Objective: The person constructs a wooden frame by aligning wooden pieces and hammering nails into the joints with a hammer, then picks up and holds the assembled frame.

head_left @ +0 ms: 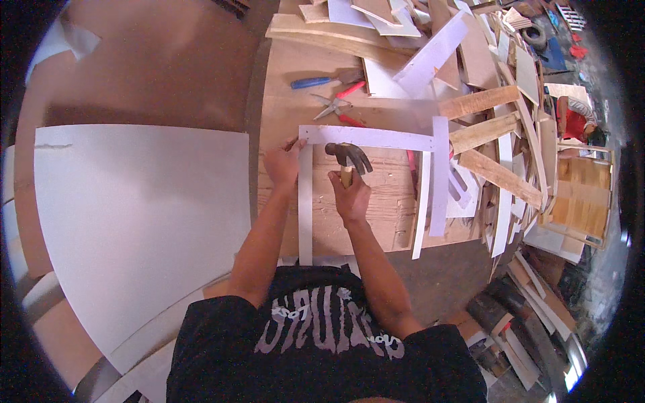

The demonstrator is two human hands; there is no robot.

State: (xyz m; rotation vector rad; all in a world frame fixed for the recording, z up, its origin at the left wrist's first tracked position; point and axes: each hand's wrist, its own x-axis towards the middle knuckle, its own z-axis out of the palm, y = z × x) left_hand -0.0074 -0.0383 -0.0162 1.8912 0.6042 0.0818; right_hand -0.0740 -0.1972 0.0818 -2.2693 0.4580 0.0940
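My left hand (285, 164) is closed at the upper left corner of a white strip frame, its fingertips beside the crosspiece (363, 137); what they pinch is too small to make out. My right hand (351, 200) grips the wooden handle of a claw hammer (345, 154), its head just below the crosspiece. An upright white strip (306, 208) runs down from the left corner, another (422, 195) from the right, beside a pale strip (440, 174). They lie on a wooden worktop (376, 215). Red-handled pliers (336, 105) and a blue-handled tool (312, 82) lie above.
Many offcuts and boards (487, 138) are piled at the top and right of the worktop. A large white panel (141, 221) lies at left. Another person (574, 121) in red works at far right near a wooden piece (578, 195). More scrap wood (504, 336) lies lower right.
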